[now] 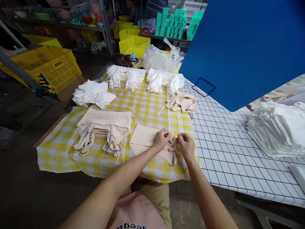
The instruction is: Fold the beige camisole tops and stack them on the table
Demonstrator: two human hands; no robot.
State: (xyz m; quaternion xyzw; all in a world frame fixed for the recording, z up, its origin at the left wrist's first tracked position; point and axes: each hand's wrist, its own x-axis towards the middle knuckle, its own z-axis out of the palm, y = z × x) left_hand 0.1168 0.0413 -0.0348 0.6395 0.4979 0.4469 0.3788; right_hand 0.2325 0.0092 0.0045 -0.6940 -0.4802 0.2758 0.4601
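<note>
A beige camisole top (145,135) lies on the yellow checked cloth in front of me, its straps at the right end. My left hand (162,139) rests over the top with its fingers closed on a strap. Just to the right, my right hand (186,145) is pinched closed beside the straps; what sits between those fingertips is too small to make out. Left of my hands lies a neat stack of beige camisole tops (105,119), straps hanging toward me. Beyond my hands is a loose heap of beige tops (182,102).
Two stacks of white tops (128,73) (165,76) and a crumpled white pile (92,93) lie farther back, near a clear plastic bag (158,57). A blue board (240,54) rises at right, beside more folded white garments (276,128). Yellow crates (47,63) stand left.
</note>
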